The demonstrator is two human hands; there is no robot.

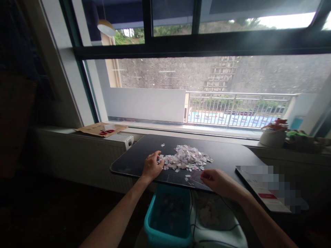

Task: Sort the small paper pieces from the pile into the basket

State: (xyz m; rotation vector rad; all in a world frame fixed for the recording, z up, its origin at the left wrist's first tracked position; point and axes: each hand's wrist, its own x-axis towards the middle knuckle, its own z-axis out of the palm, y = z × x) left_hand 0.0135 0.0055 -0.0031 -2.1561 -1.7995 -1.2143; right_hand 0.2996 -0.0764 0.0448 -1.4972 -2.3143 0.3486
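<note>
A loose heap of small white paper pieces [190, 156] lies on the dark tabletop [227, 150]. My left hand [153, 166] rests at the heap's left edge, thumb and fingers apart, with nothing visible in its grasp. At the table's front edge, my right hand [219, 181] is pinched closed. From its fingertips runs a thin red looped string [194, 175], which it seems to hold. A couple of stray paper pieces [188, 177] lie left of that loop.
Below the table edge stand a turquoise bin [168, 237] and a pale container [219, 237] with dark cords across it. A booklet [266, 193] lies at the table's right. Red-handled scissors [107, 132] rest on brown paper [88, 129] by the window; a white pot [271, 137] stands right.
</note>
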